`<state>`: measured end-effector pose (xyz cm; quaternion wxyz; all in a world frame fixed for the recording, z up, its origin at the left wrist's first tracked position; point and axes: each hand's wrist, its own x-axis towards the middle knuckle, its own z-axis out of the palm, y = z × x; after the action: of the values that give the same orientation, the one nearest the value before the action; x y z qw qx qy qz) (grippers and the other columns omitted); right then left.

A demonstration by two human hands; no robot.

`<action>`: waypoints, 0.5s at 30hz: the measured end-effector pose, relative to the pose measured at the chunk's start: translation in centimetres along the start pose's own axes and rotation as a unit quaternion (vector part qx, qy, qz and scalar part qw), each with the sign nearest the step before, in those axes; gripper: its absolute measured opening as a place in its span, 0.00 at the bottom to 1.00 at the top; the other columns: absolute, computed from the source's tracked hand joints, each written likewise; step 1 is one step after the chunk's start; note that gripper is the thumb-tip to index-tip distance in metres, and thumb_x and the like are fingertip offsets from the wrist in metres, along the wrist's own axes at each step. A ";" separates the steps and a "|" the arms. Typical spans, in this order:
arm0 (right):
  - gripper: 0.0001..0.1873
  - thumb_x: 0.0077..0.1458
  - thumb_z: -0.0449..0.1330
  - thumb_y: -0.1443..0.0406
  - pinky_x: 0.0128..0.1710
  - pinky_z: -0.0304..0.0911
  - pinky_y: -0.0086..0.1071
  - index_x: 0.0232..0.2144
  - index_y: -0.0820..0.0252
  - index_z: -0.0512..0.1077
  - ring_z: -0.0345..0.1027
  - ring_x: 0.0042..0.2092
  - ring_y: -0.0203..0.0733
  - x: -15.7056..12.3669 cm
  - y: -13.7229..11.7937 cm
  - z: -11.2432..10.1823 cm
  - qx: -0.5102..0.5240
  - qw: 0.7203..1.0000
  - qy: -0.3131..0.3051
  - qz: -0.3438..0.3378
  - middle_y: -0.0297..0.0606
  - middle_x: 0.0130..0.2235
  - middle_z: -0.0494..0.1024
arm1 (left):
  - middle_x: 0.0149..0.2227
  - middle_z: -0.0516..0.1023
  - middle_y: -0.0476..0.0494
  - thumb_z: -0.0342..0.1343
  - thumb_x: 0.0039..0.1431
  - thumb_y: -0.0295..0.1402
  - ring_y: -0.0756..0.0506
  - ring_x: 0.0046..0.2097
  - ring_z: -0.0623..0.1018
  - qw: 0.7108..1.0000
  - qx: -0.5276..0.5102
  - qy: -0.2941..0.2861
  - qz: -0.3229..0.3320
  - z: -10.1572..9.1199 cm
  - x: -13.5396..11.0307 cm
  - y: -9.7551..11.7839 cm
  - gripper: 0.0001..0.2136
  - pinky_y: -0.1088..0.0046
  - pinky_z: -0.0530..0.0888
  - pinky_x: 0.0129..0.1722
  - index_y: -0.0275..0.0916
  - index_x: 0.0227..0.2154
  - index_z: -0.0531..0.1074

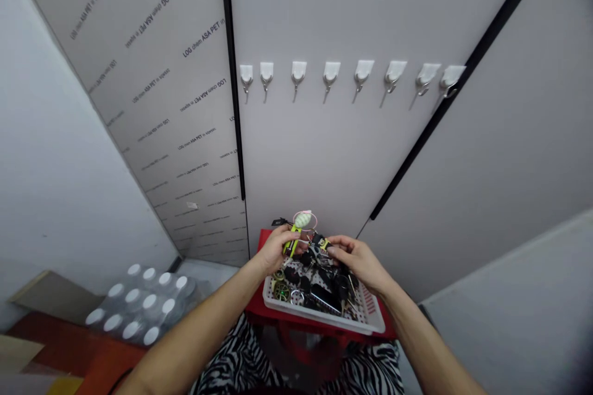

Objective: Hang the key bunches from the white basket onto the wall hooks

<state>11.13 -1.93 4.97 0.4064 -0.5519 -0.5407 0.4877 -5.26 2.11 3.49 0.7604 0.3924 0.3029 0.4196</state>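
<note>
My left hand [277, 248] is closed around a keychain with a lime-green strap [293, 239] and a pale green oval charm [302, 220] on a pink ring, held just above a white perforated tray [370, 320]. My right hand [356, 259] pinches a small dark and yellow piece [321, 243] of the tangled keychains right beside it. The tray holds several dark keychains and keys [319, 289] and rests on a red stool [259, 308] in front of my knees.
A row of several white adhesive hooks [330, 74] runs across the grey wall panel above, all bare. A shrink-wrapped pack of white-capped bottles [139, 305] lies on the floor at the left. Zebra-print fabric [231, 364] covers my legs.
</note>
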 end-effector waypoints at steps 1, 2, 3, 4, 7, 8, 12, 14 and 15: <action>0.13 0.33 0.56 0.61 0.20 0.51 0.24 0.25 0.63 0.65 0.54 0.18 0.27 0.1 -0.4 -0.4 -0.010 1.000 0.011 0.004 0.27 0.17 0.64 | 0.25 0.70 0.45 0.49 0.37 0.30 0.52 0.25 0.69 1.000 0.006 0.007 0.001 -0.2 0.1 0.0 0.09 0.77 0.64 0.24 0.33 0.25 0.61; 0.12 0.33 0.56 0.62 0.20 0.50 0.24 0.24 0.63 0.65 0.54 0.18 0.27 0.2 -0.9 -0.8 -0.021 1.000 0.019 0.006 0.27 0.17 0.64 | 0.25 0.70 0.45 0.49 0.37 0.30 0.52 0.24 0.69 1.000 0.016 0.014 0.003 -0.4 0.2 0.0 0.08 0.78 0.64 0.24 0.33 0.25 0.61; 0.12 0.33 0.56 0.62 0.20 0.50 0.24 0.23 0.63 0.65 0.54 0.18 0.27 0.4 -1.6 -1.2 -0.036 0.999 0.021 0.004 0.27 0.17 0.64 | 0.25 0.70 0.46 0.50 0.37 0.29 0.52 0.24 0.69 0.999 0.034 0.023 0.004 -0.6 0.4 0.0 0.08 0.78 0.64 0.24 0.33 0.24 0.61; 0.11 0.33 0.56 0.62 0.20 0.50 0.24 0.22 0.64 0.65 0.54 0.18 0.27 0.5 -2.5 -1.6 -0.056 0.998 0.018 -0.001 0.28 0.17 0.64 | 0.24 0.70 0.46 0.50 0.36 0.29 0.53 0.24 0.69 0.998 0.059 0.034 0.006 -0.8 0.5 -0.1 0.08 0.78 0.63 0.24 0.32 0.24 0.61; 0.08 0.34 0.55 0.64 0.18 0.48 0.24 0.21 0.63 0.66 0.53 0.18 0.27 1.1 -5.7 -2.1 -0.139 0.990 -0.006 -0.038 0.28 0.16 0.64 | 0.25 0.70 0.46 0.51 0.33 0.25 0.51 0.27 0.69 0.983 0.168 0.069 0.014 -0.9 1.0 0.1 0.10 0.77 0.64 0.27 0.31 0.25 0.62; 0.07 0.34 0.54 0.64 0.18 0.48 0.24 0.21 0.63 0.67 0.52 0.18 0.27 1.2 -6.8 -2.1 -0.170 0.984 -0.017 -0.055 0.28 0.16 0.64 | 0.26 0.70 0.46 0.51 0.33 0.25 0.50 0.29 0.69 0.975 0.211 0.072 0.017 -0.9 1.1 0.4 0.11 0.76 0.64 0.29 0.31 0.26 0.63; 0.06 0.33 0.55 0.66 0.21 0.50 0.25 0.20 0.62 0.68 0.56 0.21 0.29 2.1 -10.0 -1.3 -0.270 0.953 -0.059 -0.123 0.30 0.19 0.67 | 0.34 0.69 0.43 0.52 0.34 0.27 0.46 0.37 0.67 0.922 0.366 0.076 0.101 0.1 0.6 2.2 0.17 0.71 0.62 0.37 0.32 0.33 0.63; 0.06 0.33 0.55 0.66 0.22 0.51 0.25 0.20 0.62 0.68 0.57 0.21 0.30 2.3 -10.6 -0.6 -0.290 0.942 -0.087 -0.144 0.30 0.19 0.67 | 0.40 0.65 0.43 0.54 0.33 0.28 0.45 0.43 0.62 0.881 0.424 0.077 0.196 0.8 0.3 3.2 0.21 0.70 0.58 0.42 0.35 0.36 0.62; 0.05 0.34 0.54 0.66 0.22 0.52 0.25 0.19 0.62 0.67 0.57 0.21 0.30 2.4 -10.6 -0.2 -0.288 0.940 -0.100 -0.152 0.30 0.19 0.67 | 0.41 0.64 0.44 0.54 0.33 0.27 0.45 0.44 0.61 0.864 0.443 0.058 0.229 1.2 0.2 3.5 0.21 0.70 0.56 0.44 0.36 0.36 0.62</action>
<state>9.05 1.39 15.15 0.2430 -0.5055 -0.7732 0.2959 -5.66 3.10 7.08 0.3695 0.7215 0.4022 0.4257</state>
